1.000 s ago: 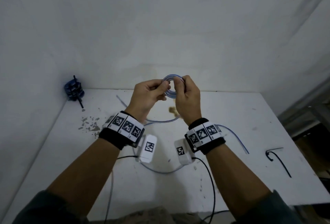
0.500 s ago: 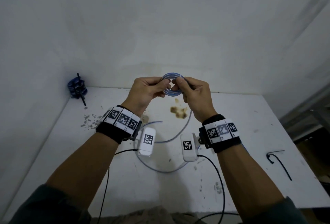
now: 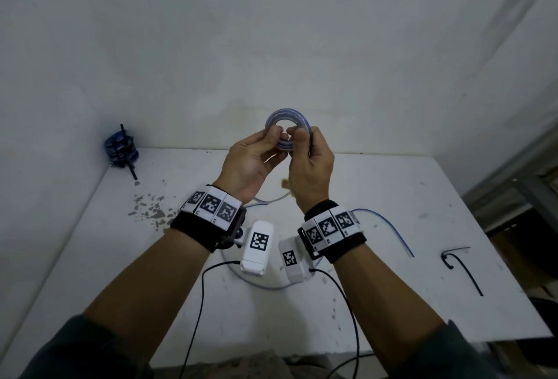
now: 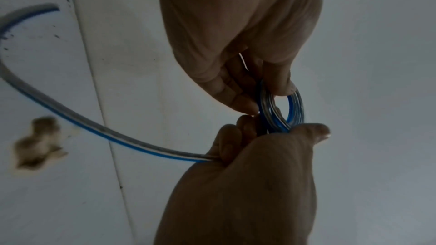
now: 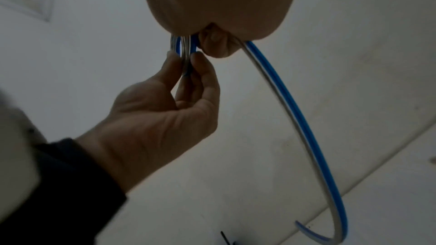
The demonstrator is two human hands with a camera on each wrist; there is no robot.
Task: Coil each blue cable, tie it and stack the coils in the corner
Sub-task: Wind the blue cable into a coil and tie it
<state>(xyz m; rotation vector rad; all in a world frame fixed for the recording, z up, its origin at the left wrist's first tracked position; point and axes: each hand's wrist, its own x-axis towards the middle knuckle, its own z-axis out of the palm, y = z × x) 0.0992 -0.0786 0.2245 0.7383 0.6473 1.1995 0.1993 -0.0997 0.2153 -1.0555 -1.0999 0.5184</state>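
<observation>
A small coil of blue-and-white cable (image 3: 287,120) is held up in front of the wall, above the white table (image 3: 392,185). My left hand (image 3: 276,134) pinches its lower left side between thumb and fingers (image 5: 186,62). My right hand (image 3: 297,135) grips the coil's right side (image 4: 283,128). The loose tail (image 5: 306,128) runs out of the right fist and curves down to the table (image 3: 389,227). A stack of tied blue coils (image 3: 120,149) stands in the back left corner. A black tie (image 3: 459,267) lies at the right of the table.
Grey flecks of debris (image 3: 151,209) lie left of my left wrist, and a brown stain (image 3: 283,182) marks the table under my hands. Black leads (image 3: 196,303) hang from the wrist cameras over the front edge. A metal frame (image 3: 513,185) stands beyond the right edge.
My right forearm swung out to the right and came back in beside the left. The loose tail shifted on the table. Both hands have kept hold of the coil.
</observation>
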